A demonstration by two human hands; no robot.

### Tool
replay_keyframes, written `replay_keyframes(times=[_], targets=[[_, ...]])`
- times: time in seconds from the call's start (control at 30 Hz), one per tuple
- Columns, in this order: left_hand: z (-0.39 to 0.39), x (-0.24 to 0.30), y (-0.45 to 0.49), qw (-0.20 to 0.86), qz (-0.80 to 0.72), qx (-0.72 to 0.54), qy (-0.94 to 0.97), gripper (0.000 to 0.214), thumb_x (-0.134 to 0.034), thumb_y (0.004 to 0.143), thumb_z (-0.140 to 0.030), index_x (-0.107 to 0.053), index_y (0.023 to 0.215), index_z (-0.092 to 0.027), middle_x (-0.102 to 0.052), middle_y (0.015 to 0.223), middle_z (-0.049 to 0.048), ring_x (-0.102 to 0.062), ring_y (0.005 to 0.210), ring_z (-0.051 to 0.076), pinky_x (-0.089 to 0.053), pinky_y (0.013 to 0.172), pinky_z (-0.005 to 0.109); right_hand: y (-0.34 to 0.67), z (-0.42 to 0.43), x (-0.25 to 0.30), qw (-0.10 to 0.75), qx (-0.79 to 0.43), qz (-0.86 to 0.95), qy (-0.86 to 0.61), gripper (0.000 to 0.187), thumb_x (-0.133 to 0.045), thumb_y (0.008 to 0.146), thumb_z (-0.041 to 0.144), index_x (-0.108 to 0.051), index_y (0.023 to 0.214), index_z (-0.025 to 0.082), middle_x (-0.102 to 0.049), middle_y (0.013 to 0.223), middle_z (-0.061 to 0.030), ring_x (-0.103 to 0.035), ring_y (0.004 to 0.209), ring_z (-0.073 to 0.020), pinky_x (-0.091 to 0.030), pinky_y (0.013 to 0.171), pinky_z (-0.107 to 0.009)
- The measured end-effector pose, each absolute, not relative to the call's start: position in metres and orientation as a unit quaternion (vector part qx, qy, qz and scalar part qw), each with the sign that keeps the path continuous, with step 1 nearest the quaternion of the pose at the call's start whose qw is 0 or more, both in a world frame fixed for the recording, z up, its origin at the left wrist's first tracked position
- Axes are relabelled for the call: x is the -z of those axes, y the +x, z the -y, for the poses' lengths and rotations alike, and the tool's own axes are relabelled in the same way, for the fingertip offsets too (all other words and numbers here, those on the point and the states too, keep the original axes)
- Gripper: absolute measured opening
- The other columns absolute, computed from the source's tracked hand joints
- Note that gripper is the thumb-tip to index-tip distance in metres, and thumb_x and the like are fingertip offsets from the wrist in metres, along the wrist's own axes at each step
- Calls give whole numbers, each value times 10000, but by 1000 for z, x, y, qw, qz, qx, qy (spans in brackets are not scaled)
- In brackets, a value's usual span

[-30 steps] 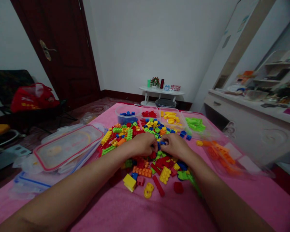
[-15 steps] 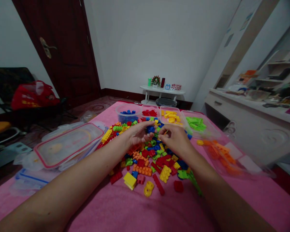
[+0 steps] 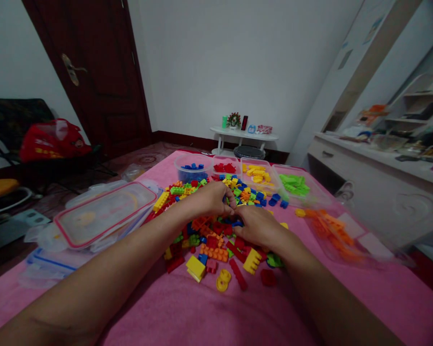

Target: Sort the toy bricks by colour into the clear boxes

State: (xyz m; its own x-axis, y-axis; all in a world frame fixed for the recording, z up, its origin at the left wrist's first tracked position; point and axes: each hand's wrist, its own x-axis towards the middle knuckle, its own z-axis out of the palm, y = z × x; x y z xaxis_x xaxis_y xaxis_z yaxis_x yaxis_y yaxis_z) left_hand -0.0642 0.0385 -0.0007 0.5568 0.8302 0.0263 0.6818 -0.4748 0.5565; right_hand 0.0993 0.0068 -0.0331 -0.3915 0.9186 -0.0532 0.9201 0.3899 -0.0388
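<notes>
Both forearms reach forward over a desk (image 3: 187,317) covered in pink cloth.

- Left hand (image 3: 212,199): at the far middle of the pile (image 3: 209,235) of mixed bricks, knuckles up. Fingers (image 3: 228,198) curled in close. Cannot tell whether they grip a brick.
- Right hand (image 3: 257,226): just beside the left and nearer the person, palm down on the pile. Fingers bent down among the bricks, tips hidden. Cannot tell whether they hold anything. A blue brick (image 3: 238,223) shows at the fingertips.
- The two hands are touching or nearly so, thumb side to thumb side.

Pile: red, yellow, blue, green and orange bricks, loose, at mid-desk under and around both hands. On its near edge lie a yellow block (image 3: 195,267), a yellow ring piece (image 3: 222,281), a studded yellow brick (image 3: 252,260) and a lone red brick (image 3: 268,277).

Beyond the pile is a row of clear boxes.
- A round tub (image 3: 193,169) holds blue bricks.
- A red box (image 3: 224,167) stands next to it.
- Then come a yellow box (image 3: 257,173) and a green box (image 3: 294,184).
- A tray (image 3: 334,230) of orange bricks sits on the right side of the desk, blurred.

Stacked lids (image 3: 106,214) lie left of the pile, the top one with a red rim.

Room:
- A dark door (image 3: 104,72) is at far left.
- A red bag (image 3: 54,140) rests on a chair.
- A small white table (image 3: 243,135) stands against the back wall.
- A white dresser (image 3: 375,192) is on the right.
</notes>
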Motion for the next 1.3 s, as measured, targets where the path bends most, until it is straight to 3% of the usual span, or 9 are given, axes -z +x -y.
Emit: replay_keyframes(times=[0.3, 0.43, 0.57, 0.67, 0.8, 0.93, 1.03, 1.17, 1.3], targets=[[-52, 12, -64, 235, -463, -210, 828, 200, -650, 654, -299, -713, 759, -140, -613, 597, -4, -505, 567, 111, -331, 502, 189, 95, -8, 40, -58, 59, -837, 542, 186, -581, 667, 273, -624, 833, 202, -671, 802, -42, -599, 706, -176, -319, 551, -250], [-55, 16, -65, 353, -448, -287, 770, 273, -662, 671, -369, -696, 791, -127, -616, 634, -2, -493, 543, 89, -347, 489, 178, 103, -16, 44, -93, 50, -825, 555, 177, -570, 657, 256, -636, 812, 203, -652, 743, -30, -552, 630, -148, -267, 511, -245], [-52, 17, -61, 494, -477, -320, 652, 403, -658, 676, -500, -665, 819, -124, -594, 660, 7, -407, 443, 50, -251, 367, 155, 116, -24, 37, -116, 45, -808, 575, 89, -558, 645, 218, -632, 687, 192, -611, 646, -10, -507, 570, -126, -251, 497, -238], [-48, 16, -57, 596, -457, -320, 577, 452, -607, 725, -544, -642, 894, -126, -618, 745, 42, -456, 454, 53, -253, 340, 135, 122, -26, 24, -184, 45, -797, 574, 68, -552, 636, 201, -615, 641, 175, -585, 604, 0, -496, 565, -123, -275, 501, -231], [-45, 18, -51, 722, -400, -277, 492, 560, -417, 792, -651, -591, 973, -150, -624, 782, 70, -563, 524, 103, -328, 329, 130, 119, -20, 7, -322, 104, -783, 521, 152, -530, 718, 252, -647, 729, 154, -631, 689, -19, -548, 634, -140, -376, 566, -233], [-47, 24, -49, 795, -346, -227, 444, 613, -331, 803, -681, -575, 953, -139, -634, 782, 89, -587, 514, 109, -381, 323, 132, 109, -11, 1, -414, 206, -733, 499, 201, -579, 726, 311, -645, 833, 154, -651, 725, -30, -555, 552, -130, -421, 507, -233], [-48, 26, -49, 835, -303, -211, 408, 625, -330, 796, -690, -575, 958, -138, -635, 726, 76, -628, 543, 139, -455, 362, 167, 103, -9, 4, -443, 269, -709, 479, 258, -600, 724, 343, -656, 899, 162, -664, 749, -36, -537, 488, -118, -424, 450, -233], [-45, 26, -47, 856, -271, -218, 381, 582, -439, 766, -671, -582, 994, -155, -636, 673, 58, -659, 588, 179, -485, 383, 190, 102, -12, 10, -478, 246, -707, 460, 261, -604, 732, 347, -695, 897, 166, -680, 875, -66, -599, 632, -145, -464, 514, -239], [-44, 30, -44, 865, -263, -222, 365, 528, -459, 795, -616, -586, 980, -138, -612, 606, 47, -646, 555, 178, -466, 363, 181, 102, -13, 9, -438, 260, -724, 465, 315, -636, 704, 309, -690, 985, 177, -684, 876, -54, -545, 545, -109, -428, 466, -223]])
